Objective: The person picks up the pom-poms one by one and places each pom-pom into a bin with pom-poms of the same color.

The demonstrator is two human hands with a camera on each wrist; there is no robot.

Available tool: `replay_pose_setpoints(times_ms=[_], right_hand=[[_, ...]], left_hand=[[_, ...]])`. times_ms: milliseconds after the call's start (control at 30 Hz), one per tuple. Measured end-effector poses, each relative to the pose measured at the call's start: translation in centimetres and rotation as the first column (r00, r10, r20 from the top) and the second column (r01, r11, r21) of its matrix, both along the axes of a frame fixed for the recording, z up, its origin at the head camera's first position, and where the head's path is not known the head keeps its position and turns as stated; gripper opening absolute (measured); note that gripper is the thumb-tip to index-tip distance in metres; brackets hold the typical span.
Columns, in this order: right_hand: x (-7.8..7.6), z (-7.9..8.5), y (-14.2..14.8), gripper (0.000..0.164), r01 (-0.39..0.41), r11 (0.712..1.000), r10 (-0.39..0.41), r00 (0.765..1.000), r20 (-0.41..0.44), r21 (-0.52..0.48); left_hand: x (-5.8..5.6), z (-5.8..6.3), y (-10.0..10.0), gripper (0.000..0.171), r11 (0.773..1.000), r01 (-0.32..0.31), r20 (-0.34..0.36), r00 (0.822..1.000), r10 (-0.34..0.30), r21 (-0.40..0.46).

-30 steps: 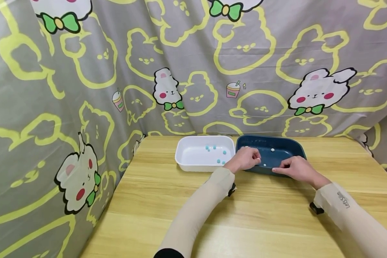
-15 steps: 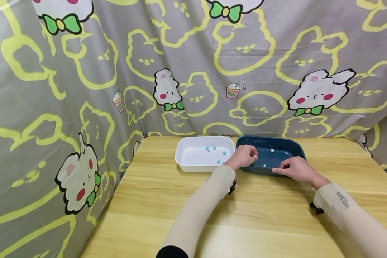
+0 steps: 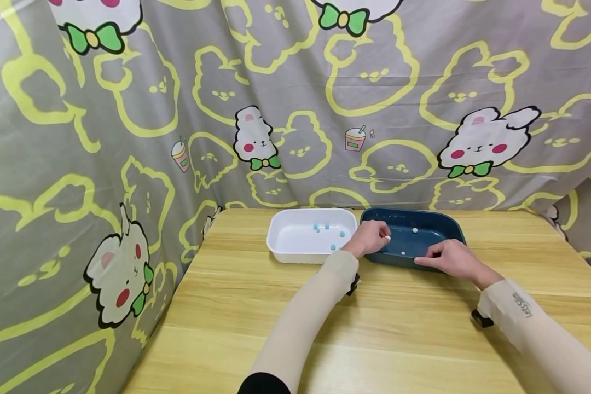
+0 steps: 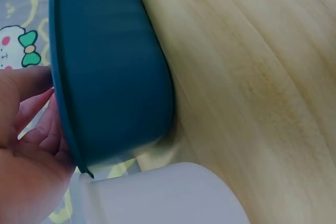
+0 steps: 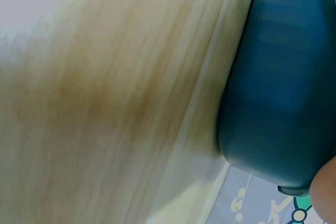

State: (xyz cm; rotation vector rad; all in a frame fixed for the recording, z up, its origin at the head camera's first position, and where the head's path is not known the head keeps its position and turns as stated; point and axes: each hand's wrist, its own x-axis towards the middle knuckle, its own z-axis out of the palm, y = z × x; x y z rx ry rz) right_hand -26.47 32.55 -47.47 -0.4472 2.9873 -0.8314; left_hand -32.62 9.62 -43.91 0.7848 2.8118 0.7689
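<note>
My left hand [image 3: 369,238] is over the left end of a dark blue plastic basin [image 3: 439,219], pinching a small white ball [image 3: 387,238] between thumb and fingers. In the left wrist view, that hand [image 4: 37,145] is just inside the basin's rim and the ball is hidden. At the basin's front right, my right hand [image 3: 455,258] holds the near rim with its thumb and fingers. Two more small white balls, one farther back [image 3: 415,230] and one near the front [image 3: 403,253], lie on the basin's floor.
Left of the blue basin stands a white basin [image 3: 295,256], close against it, with several small light-blue balls [image 3: 327,226] inside. Both are at the back of the wooden table [image 3: 384,328], before a patterned curtain [image 3: 295,137].
My left hand has drawn slightly left and back with the white ball between its fingers. My right hand stays at the rim of the blue basin.
</note>
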Motion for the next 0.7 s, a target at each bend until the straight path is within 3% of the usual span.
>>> replay_pose_setpoints(times_ms=[167, 467, 600, 700], right_hand=[[0.0, -0.1, 0.0, 0.038, -0.006, 1.000, 0.006, 1.000, -0.007, -0.011], [0.0, -0.1, -0.3, 0.039, -0.020, 1.000, 0.020, 1.000, 0.002, -0.013], [0.1, 0.0, -0.3, 0.039, -0.017, 1.000, 0.017, 1.000, -0.001, -0.025], [0.1, 0.1, -0.1, 0.038, -0.016, 1.000, 0.015, 1.000, -0.011, -0.025]], left_hand=[[-0.1, -0.2, -0.2, 0.006, 1.000, -0.005, -0.006, 1.000, 0.005, 0.009], [0.3, -0.1, -1.1, 0.021, 0.993, -0.060, 0.028, 0.998, 0.057, 0.102], [1.3, 0.6, -2.1, 0.015, 0.993, -0.043, -0.009, 0.999, 0.045, 0.111], [2.8, 1.5, -3.3, 0.012, 0.997, 0.018, -0.062, 0.998, -0.014, 0.071]])
